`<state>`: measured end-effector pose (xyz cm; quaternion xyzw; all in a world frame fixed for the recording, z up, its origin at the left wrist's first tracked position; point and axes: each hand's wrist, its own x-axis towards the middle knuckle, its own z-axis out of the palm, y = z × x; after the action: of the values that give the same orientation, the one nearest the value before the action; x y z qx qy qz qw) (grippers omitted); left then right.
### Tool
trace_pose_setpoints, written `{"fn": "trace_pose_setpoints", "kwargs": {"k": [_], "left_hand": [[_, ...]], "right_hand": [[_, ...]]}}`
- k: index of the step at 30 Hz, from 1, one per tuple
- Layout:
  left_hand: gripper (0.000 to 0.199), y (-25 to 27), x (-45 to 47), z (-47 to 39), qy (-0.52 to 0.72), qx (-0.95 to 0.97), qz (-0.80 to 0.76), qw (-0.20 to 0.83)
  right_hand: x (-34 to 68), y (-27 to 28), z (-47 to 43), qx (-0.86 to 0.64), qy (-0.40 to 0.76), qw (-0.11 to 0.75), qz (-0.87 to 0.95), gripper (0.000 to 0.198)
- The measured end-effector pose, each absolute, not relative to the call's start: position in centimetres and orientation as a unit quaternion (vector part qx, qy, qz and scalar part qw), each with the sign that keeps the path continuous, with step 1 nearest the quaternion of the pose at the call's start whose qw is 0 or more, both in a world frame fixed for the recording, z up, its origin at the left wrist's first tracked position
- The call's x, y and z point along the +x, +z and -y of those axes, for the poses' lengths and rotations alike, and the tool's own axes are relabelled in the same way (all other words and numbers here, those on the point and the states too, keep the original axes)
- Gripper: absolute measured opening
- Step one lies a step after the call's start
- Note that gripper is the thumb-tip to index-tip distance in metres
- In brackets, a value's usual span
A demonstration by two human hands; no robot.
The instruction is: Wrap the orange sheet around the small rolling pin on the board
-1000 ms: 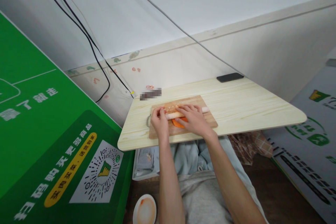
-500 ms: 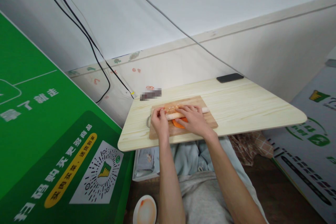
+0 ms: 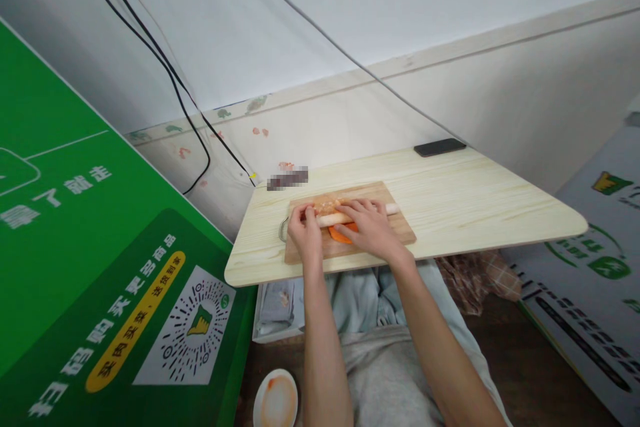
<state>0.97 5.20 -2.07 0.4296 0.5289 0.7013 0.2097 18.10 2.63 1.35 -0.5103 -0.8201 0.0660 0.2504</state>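
Observation:
A pale rolling pin (image 3: 330, 220) lies across a wooden cutting board (image 3: 330, 251), its white right end (image 3: 392, 209) showing past my fingers. My left hand (image 3: 306, 230) is closed, with its fingers curled round the pin's left end. Flat over the pin's middle and right part rests my right hand (image 3: 373, 230), fingers stretched and spread. Just behind the pin is a wrinkled, shiny, orange-tinted piece (image 3: 327, 205), partly covered by my fingers; its kind is unclear. In front, a flat orange piece (image 3: 343, 233) lies partly beneath my right thumb.
The board sits on a light wood-grain table (image 3: 465, 207). A black phone (image 3: 440, 147) lies at the far edge, and a blurred-out dark object (image 3: 287, 179) is at the back left. Below is a stained white dish (image 3: 277, 400). A green panel (image 3: 125, 247) stands left.
Both hands stay in almost the same place on the rolling pin. The camera view has shifted very slightly.

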Motion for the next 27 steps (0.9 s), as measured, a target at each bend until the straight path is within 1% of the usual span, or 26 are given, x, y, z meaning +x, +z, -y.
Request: {"fn": "trace_pose_setpoints", "kwargs": {"k": [12, 21, 27], "left_hand": [[0.020, -2.07, 0.95, -5.27, 0.706, 0.423, -0.528, 0.211], [0.020, -2.02, 1.05, -5.22, 0.706, 0.424, -0.526, 0.212], [0.020, -1.96, 0.97, -5.29, 0.704, 0.420, -0.532, 0.211]], "right_hand": [[18.51, 1.60, -2.10, -0.499, 0.077, 0.231, 0.832, 0.049], [17.79, 1.29, -2.74, -0.520, 0.058, 0.241, 0.817, 0.046], [18.23, 1.72, -2.15, -0.511, 0.075, 0.228, 0.826, 0.049]]}}
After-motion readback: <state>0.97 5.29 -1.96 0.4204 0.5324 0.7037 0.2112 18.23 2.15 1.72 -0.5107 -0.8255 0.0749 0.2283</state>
